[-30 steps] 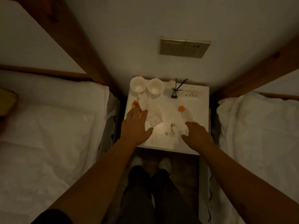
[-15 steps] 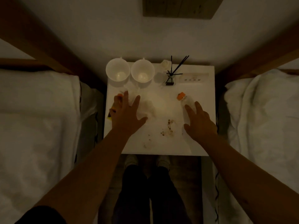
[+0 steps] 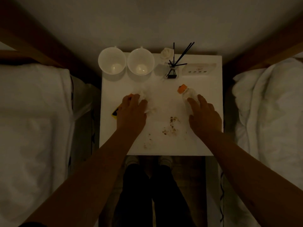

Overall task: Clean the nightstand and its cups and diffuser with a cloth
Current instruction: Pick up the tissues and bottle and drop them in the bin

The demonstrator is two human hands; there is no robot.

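On the left side of the nightstand (image 3: 205, 112) the left hand (image 3: 131, 112) lies palm down with its fingers curled onto the crumpled white cloth (image 3: 144, 99), closing on it; whether the grip is complete cannot be told. A yellow packet (image 3: 115, 113) shows at that hand's outer edge. The cloth looks soft and light, so it should bunch easily and is best gathered from the top in a fistful; it has no clear long axis. Behind it, at the back edge, two white cups (image 3: 126, 62) stand upright side by side, mouths up; they look rigid and breakable, better held by the wall or handle. Right of them the diffuser (image 3: 172, 73) stands upright, its dark reeds fanning up and rightward, likely easy to tip. Brown crumbs (image 3: 172, 126) lie between the hands. The right hand (image 3: 205, 117) rests open, fingers touching an orange-capped bottle (image 3: 188, 94) that lies on its side, cap pointing back and left.
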